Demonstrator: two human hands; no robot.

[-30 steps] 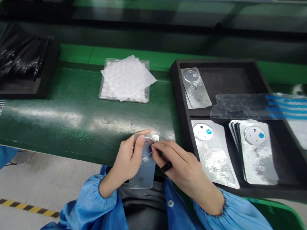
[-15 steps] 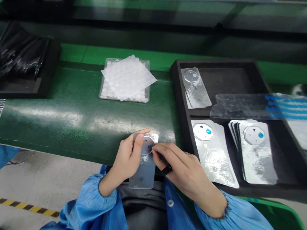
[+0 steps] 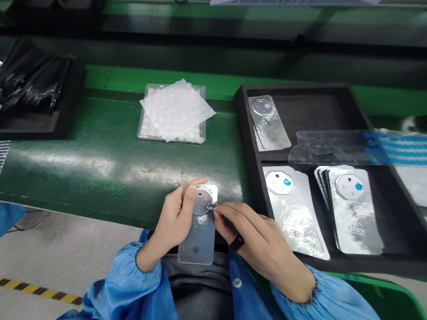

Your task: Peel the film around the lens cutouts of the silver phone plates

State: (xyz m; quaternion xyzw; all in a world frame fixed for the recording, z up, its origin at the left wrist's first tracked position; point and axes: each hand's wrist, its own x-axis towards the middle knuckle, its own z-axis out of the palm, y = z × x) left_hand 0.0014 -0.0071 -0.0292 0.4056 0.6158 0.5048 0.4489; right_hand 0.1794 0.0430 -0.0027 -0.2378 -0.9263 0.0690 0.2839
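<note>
My left hand (image 3: pixel 176 218) grips a silvery phone back cover (image 3: pixel 196 242) by its upper left edge, thumb on the front near the octagonal camera plate (image 3: pixel 202 201). The cover is upright, its lower end over my lap. At the plate's lower right, my right hand (image 3: pixel 256 240) pinches a small blue sticker (image 3: pixel 210 207) between thumb and forefinger. The sticker is lifted off the round lens spot, which shows bare; whether its edge still touches the plate I cannot tell. A black ring-like band (image 3: pixel 236 243) is on a right finger.
At right, a black foam tray (image 3: pixel 248 133) holds several more covers (image 3: pixel 356 222), some with blue dots. A clear film strip with blue stickers (image 3: pixel 396 149) lies across it. White sheets (image 3: pixel 178 111) top a clear plastic box (image 3: pixel 142 131). Black bags (image 3: pixel 33 84) fill a left tray.
My right hand has pulled the blue sticker from the lens spot toward the lower right. The cover and my left hand have stayed nearly in place; the view has shifted slightly.
</note>
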